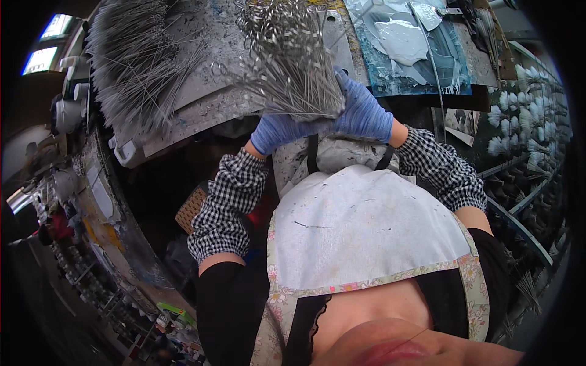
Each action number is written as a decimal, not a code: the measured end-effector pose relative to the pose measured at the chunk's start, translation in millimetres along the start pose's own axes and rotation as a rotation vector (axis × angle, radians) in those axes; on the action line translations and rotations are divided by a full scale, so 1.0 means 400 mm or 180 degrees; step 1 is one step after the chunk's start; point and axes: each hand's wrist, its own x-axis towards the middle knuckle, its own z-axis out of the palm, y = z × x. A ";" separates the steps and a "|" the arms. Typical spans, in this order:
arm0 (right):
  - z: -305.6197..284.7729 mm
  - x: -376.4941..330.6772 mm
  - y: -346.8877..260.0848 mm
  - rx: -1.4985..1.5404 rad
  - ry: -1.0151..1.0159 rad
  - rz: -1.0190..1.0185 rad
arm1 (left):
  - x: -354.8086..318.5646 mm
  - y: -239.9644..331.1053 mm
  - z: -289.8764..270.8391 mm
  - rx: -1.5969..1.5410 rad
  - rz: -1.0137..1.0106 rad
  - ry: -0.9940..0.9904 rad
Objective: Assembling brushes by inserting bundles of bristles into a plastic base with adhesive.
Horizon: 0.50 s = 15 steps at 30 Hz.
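Both forearms rise from the lower edge toward twelve o'clock, each in a black-and-white checked sleeve cover, and bend inward so the two gloved hands meet in front of the chest above a white apron. The left hand, in a blue knit glove, lies low and flat at about eleven o'clock from the apron, its fingers reaching under the base of a thick bundle of thin metal wires; how far it closes is hidden by the bundle. The right hand, also in a blue glove, sits just beside it at one o'clock, curled around the bundle's lower end and gripping it. The bundle fans upward from the hands toward twelve o'clock, over the paint-stained grey tabletop. A second, larger heap of straight wires lies on the tabletop at ten o'clock, well apart from the hands. At two o'clock a bluish sheet smeared with pale paste rests on the tabletop.
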 end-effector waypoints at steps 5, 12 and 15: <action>0.047 -0.103 0.021 0.2830 -0.1258 0.1572 | -0.098 0.028 0.088 -0.2263 -0.1659 0.0210; 0.035 -0.094 -0.033 0.3417 -0.0718 0.2452 | -0.105 0.006 0.143 -0.2218 -0.2523 0.0981; 0.060 -0.084 -0.044 0.3272 -0.0247 0.2529 | -0.094 -0.066 0.182 -0.0840 -0.1692 0.1019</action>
